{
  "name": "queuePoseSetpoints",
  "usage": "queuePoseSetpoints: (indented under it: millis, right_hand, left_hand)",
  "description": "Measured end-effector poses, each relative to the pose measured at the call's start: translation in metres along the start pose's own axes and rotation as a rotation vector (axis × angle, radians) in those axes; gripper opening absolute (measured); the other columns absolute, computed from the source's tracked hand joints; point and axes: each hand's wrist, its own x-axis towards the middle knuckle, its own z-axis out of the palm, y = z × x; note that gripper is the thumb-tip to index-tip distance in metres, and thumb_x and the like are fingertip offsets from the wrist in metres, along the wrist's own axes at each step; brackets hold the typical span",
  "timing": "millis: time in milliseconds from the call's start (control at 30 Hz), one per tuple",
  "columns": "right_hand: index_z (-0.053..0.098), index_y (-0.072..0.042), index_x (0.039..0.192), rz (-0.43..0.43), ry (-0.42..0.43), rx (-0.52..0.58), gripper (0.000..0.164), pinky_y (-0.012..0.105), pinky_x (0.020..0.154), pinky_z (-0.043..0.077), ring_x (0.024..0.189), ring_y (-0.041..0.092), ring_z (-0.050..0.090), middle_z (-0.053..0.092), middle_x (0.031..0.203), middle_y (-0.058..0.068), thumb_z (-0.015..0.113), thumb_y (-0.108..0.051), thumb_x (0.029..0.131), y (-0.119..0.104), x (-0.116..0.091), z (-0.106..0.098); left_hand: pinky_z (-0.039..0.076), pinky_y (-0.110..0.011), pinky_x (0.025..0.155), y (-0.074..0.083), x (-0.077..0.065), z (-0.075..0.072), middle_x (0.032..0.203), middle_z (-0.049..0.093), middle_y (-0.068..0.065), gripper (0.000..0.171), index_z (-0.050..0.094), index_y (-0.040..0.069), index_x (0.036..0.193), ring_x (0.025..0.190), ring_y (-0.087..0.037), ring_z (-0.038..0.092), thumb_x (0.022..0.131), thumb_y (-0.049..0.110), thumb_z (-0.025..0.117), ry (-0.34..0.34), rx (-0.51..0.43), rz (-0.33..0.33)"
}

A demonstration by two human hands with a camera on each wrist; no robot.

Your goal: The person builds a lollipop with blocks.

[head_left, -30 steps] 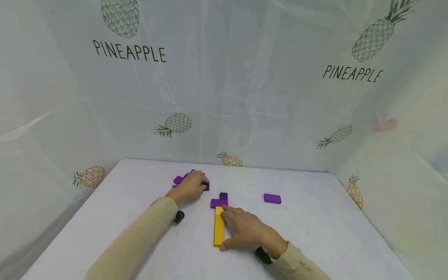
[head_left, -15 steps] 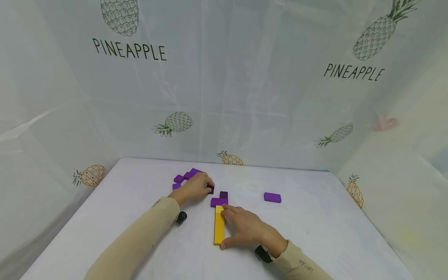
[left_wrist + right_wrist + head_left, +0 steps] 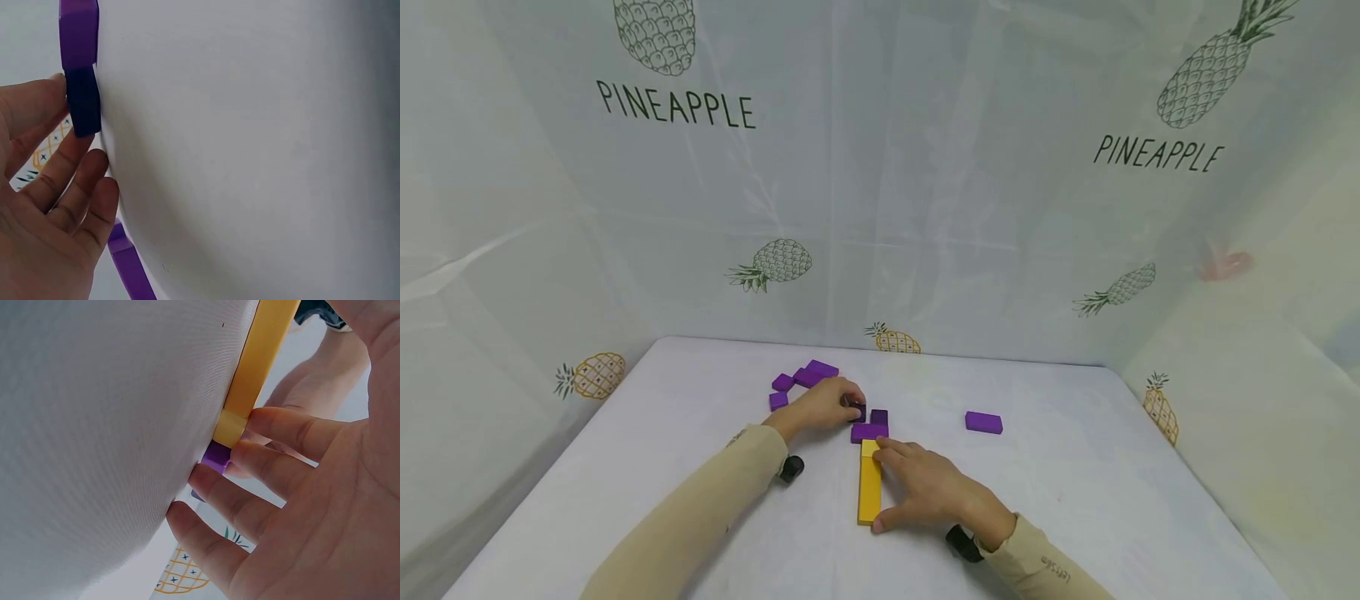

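In the head view my left hand [image 3: 822,403] pinches a small dark purple block [image 3: 860,412] between thumb and fingers. The left wrist view shows that dark block with its end against a purple block [image 3: 79,34]. In front of it on the table lies a purple oblong block [image 3: 865,433], with another small dark block [image 3: 880,417] behind its right part. A long yellow block [image 3: 869,496] and a small light yellow block [image 3: 870,448] run from it toward me. My right hand [image 3: 928,487] rests beside the yellow blocks, fingers spread, fingertips touching the small one, thumb at the near end.
Several purple blocks [image 3: 806,377] lie loosely grouped at the back left of the white table [image 3: 1075,467]. A single purple block [image 3: 983,422] lies to the right. A pineapple-printed sheet [image 3: 910,208] hangs behind the table's far edge.
My left hand has moved right and slightly nearer with the dark block, away from the loose group and up to the assembled blocks. The right hand has stayed still.
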Motion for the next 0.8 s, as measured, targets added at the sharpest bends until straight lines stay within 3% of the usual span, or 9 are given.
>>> queuePoseSetpoints:
  millis: [633, 800]
  right_hand:
    - [0.045, -0.016, 0.14, 0.003, 0.006, 0.001, 0.099, 0.048, 0.102, 0.04, 0.133, 0.027, 0.04, 0.032, 0.153, 0.002, 0.062, -0.079, 0.065, -0.0006, -0.0007, -0.0006]
    - [0.045, -0.017, 0.14, -0.001, 0.006, -0.008, 0.099, 0.047, 0.103, 0.04, 0.133, 0.026, 0.04, 0.031, 0.153, 0.001, 0.061, -0.08, 0.066, -0.0002, -0.0004, -0.0014]
  left_hand:
    - [0.05, -0.03, 0.077, 0.0053, -0.0018, 0.0026, 0.09, 0.062, 0.006, 0.013, 0.069, 0.016, 0.101, 0.082, -0.012, 0.055, 0.088, 0.015, 0.068, -0.018, -0.03, 0.055]
    - [0.05, -0.03, 0.078, 0.0056, -0.002, 0.0027, 0.092, 0.062, 0.007, 0.013, 0.069, 0.018, 0.102, 0.083, -0.012, 0.055, 0.089, 0.015, 0.068, -0.022, -0.032, 0.043]
